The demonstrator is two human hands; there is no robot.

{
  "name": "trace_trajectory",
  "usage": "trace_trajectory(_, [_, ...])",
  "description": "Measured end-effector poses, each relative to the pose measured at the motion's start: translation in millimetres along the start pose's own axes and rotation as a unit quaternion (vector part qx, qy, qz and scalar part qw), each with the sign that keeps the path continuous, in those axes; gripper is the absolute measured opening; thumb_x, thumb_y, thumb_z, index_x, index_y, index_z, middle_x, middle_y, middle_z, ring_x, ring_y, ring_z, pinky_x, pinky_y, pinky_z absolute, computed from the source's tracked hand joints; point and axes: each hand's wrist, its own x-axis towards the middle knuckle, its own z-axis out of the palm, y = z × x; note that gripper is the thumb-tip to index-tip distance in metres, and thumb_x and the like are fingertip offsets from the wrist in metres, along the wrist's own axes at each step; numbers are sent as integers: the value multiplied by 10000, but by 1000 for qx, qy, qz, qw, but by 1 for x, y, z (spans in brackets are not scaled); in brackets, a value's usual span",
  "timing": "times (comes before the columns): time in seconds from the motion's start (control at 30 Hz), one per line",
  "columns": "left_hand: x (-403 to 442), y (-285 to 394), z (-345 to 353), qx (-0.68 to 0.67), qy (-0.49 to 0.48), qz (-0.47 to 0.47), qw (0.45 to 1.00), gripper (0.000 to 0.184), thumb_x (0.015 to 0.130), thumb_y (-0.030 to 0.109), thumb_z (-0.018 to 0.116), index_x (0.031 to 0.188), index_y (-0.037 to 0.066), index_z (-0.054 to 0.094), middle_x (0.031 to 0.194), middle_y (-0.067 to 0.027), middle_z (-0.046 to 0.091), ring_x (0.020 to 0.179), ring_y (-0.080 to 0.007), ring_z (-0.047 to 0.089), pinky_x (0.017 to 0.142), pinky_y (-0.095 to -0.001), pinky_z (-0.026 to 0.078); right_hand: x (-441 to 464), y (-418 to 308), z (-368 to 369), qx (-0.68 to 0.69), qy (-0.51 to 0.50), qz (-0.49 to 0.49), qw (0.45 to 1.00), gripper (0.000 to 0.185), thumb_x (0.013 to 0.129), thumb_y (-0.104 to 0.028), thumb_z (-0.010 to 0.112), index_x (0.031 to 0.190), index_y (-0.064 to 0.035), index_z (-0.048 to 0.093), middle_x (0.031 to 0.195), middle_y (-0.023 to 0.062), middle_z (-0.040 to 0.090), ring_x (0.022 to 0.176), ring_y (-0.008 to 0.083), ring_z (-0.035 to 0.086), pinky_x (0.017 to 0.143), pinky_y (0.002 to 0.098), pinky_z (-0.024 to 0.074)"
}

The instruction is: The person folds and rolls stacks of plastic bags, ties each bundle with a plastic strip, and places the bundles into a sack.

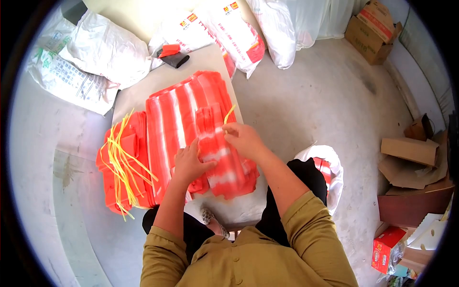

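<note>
A bundle of red and white striped plastic bags (217,160) lies over a larger striped stack (167,112) on the table. My left hand (191,165) rests on the bundle's left edge, fingers spread. At the bundle's right side, my right hand (241,138) pinches a yellow tie (230,115), whose end sticks up past the fingers. More yellow strips (119,158) lie loosely across a red stack (110,189) at the table's left.
A black and red item (174,58) sits at the table's far end (210,56). White sacks (107,48) stand behind and left. An open sack (334,167) is by my right knee. Cardboard boxes (373,33) and flattened cardboard (411,153) are at the right.
</note>
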Motion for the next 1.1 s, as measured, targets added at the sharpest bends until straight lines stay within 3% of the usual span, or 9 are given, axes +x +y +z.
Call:
trace_trajectory(0.13, [-1,-7,7,-85,13,-21,996,825,858,381,808,1506,20,448,1141,-219,718,1054,-364,702,915,-403,545,7,12,5,44,14,-9,999,304,945,-139,664,1227,-27,683,1107,157,733,1025,257,698,900,364,548])
trace_trajectory(0.23, [-6,-6,0,-214,-15,-86,973,586,936,213,726,1444,0,524,1155,-223,719,1014,-300,722,868,-351,555,10,21,8,42,18,-23,999,255,942,-126,658,1173,-20,684,1060,154,728,981,272,694,883,376,547])
trace_trajectory(0.33, [-2,-37,29,-217,54,-51,973,376,956,131,682,1303,-11,651,1089,-194,742,976,-228,726,845,-324,551,8,16,5,2,15,-6,1000,221,945,-117,632,1145,-37,682,1071,159,726,990,301,695,872,399,546])
trace_trajectory(0.43, [-13,-23,16,-172,55,-80,980,250,963,110,670,1175,-11,725,1010,-164,757,933,-200,722,823,-316,552,-10,-20,-8,-107,16,37,993,208,956,-133,598,1136,-67,681,1092,158,721,1016,334,687,868,420,540])
trace_trajectory(0.63, [-27,-8,6,-225,66,-27,972,225,971,117,669,1144,-6,743,978,-152,759,934,-210,724,829,-324,552,-9,-15,-15,-152,44,-4,987,223,977,-186,573,1147,-87,678,1097,160,719,1017,358,678,862,433,536])
trace_trajectory(0.73, [-26,-5,3,-238,71,40,968,238,969,141,620,1142,26,739,1013,-164,744,938,-280,714,825,-365,546,-4,-9,-10,-84,28,-42,995,220,969,-162,582,1149,-83,682,1081,147,727,995,328,691,853,416,539])
trace_trajectory(0.83, [-21,-9,9,-319,21,90,943,216,967,87,612,1133,14,729,1048,-173,734,961,-281,709,832,-369,544,-8,-19,-4,-28,-5,-34,999,224,958,-129,593,1151,-60,685,1050,139,732,959,278,697,841,384,540])
trace_trajectory(0.93, [-29,4,2,-281,-5,91,955,225,944,11,619,1154,-5,700,1080,-146,729,1006,-244,702,865,-354,544,-7,-17,6,6,-45,-36,998,222,945,-86,598,1143,-32,685,1020,131,730,930,239,690,831,355,538])
trace_trajectory(1.1, [-31,10,-2,-215,27,63,974,169,938,19,660,1091,-10,725,1026,-128,716,949,-225,688,819,-335,536,-9,-15,13,-7,-113,-69,991,216,943,-68,591,1139,-33,675,984,131,720,920,249,688,823,360,540])
